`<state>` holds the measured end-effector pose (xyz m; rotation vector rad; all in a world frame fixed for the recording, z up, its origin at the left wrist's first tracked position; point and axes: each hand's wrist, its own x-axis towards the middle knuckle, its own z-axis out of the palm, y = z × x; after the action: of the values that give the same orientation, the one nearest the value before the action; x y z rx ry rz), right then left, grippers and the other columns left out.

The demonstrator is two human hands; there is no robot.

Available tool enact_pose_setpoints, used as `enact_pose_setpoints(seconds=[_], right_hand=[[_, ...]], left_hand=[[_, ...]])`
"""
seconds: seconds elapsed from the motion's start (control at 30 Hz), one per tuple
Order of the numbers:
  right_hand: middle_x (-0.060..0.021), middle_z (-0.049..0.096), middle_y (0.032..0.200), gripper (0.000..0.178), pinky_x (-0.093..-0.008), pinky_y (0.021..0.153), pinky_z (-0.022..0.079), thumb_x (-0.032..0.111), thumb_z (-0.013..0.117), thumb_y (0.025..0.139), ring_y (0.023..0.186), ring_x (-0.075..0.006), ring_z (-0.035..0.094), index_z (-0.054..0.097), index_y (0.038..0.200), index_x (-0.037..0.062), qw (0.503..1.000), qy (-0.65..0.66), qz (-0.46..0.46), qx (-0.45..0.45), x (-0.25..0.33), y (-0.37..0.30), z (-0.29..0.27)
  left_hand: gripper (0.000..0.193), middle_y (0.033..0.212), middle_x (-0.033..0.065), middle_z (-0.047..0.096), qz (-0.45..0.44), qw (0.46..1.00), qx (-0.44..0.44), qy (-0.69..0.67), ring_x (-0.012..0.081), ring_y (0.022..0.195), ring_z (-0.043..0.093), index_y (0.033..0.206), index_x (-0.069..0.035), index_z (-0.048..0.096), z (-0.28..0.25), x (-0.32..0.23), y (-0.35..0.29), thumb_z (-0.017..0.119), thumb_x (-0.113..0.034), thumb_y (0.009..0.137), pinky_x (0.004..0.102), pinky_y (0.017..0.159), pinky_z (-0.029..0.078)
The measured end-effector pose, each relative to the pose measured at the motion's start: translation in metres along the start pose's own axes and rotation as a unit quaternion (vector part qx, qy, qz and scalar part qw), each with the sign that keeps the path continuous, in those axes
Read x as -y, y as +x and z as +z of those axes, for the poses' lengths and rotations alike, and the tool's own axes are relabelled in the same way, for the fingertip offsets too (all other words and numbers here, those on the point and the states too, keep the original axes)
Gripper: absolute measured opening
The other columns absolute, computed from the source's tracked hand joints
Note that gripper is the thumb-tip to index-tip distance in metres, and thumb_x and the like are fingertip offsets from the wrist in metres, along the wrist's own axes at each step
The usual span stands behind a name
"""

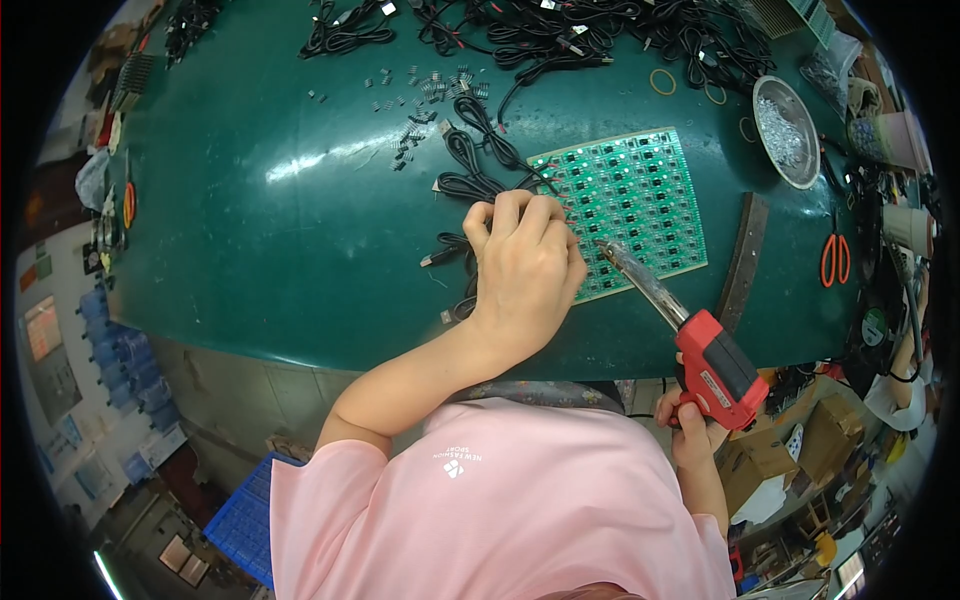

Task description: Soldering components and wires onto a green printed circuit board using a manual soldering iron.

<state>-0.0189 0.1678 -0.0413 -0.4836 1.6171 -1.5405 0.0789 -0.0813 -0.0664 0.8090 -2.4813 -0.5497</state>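
Note:
A green panel of many small circuit boards (650, 190) lies on the table, with thin red wires along its left edge. Over that edge my left hand (527, 262) is closed, fingers curled and fingertips pressed down; what they pinch is hidden beneath the hand. Black cables (468, 170) with plugs emerge from around and under it on the left. My right hand (690, 428) is wrapped round the handle of a red and black soldering gun (716, 368). Its metal barrel slants up and left, and its tip is over the panel, close to my left fingers.
Small black parts (430, 92) are scattered beyond the cables. More bundled cables (560, 30) cover the far edge. To the right are a dark metal bar (742, 262), a round metal bowl (785, 148) of small pieces and orange-handled scissors (835, 260). Rubber bands (662, 82) lie farther back.

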Motion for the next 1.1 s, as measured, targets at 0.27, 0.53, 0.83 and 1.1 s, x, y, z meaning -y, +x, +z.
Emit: enact_pose_setpoints(seconds=[0.27,0.53,0.83,1.1], right_hand=[[-0.009,0.057,0.068,0.046,-0.0277,0.048,0.041,0.024,0.06,0.089,0.053,-0.0147,0.052,0.047,0.122,-0.0049,0.999,0.017,-0.018,-0.031,-0.007,-0.002,0.003],[-0.0089,0.057,0.066,0.055,-0.0275,0.048,0.04,0.031,0.061,0.088,0.051,-0.0147,0.052,0.046,0.124,-0.0069,0.998,0.033,0.006,-0.05,-0.003,-0.004,0.003],[-0.015,0.056,0.064,0.055,-0.0291,0.043,0.044,0.032,0.057,0.091,0.044,-0.0168,0.05,0.038,0.122,-0.0098,0.999,0.016,-0.006,-0.029,-0.012,-0.007,-0.001],[-0.012,0.061,0.073,0.052,-0.0287,0.048,0.044,0.028,0.061,0.088,0.05,-0.015,0.053,0.046,0.123,-0.0073,0.997,0.06,0.0,-0.053,-0.012,-0.008,0.002]], left_hand=[[0.014,0.091,0.0024,0.058,0.008,1.0,0.001,0.006,0.0234,0.096,0.051,0.074,-0.006,0.062,0.0,0.002,-0.002,0.072,-0.003,0.065,0.042,0.084,0.028],[0.014,0.094,0.0014,0.057,0.027,0.999,0.039,-0.011,0.0227,0.098,0.05,0.082,-0.008,0.062,-0.005,0.005,0.0,0.071,-0.005,0.071,0.0422,0.085,0.027],[0.011,0.099,0.0024,0.056,0.061,0.996,0.071,0.01,0.0239,0.102,0.048,0.084,-0.008,0.063,-0.008,0.008,0.004,0.07,-0.007,0.075,0.0438,0.089,0.026],[0.011,0.1,0.0028,0.056,0.049,0.996,0.076,-0.014,0.0242,0.102,0.048,0.083,-0.007,0.063,-0.009,0.009,0.004,0.07,-0.007,0.074,0.0441,0.091,0.027]])
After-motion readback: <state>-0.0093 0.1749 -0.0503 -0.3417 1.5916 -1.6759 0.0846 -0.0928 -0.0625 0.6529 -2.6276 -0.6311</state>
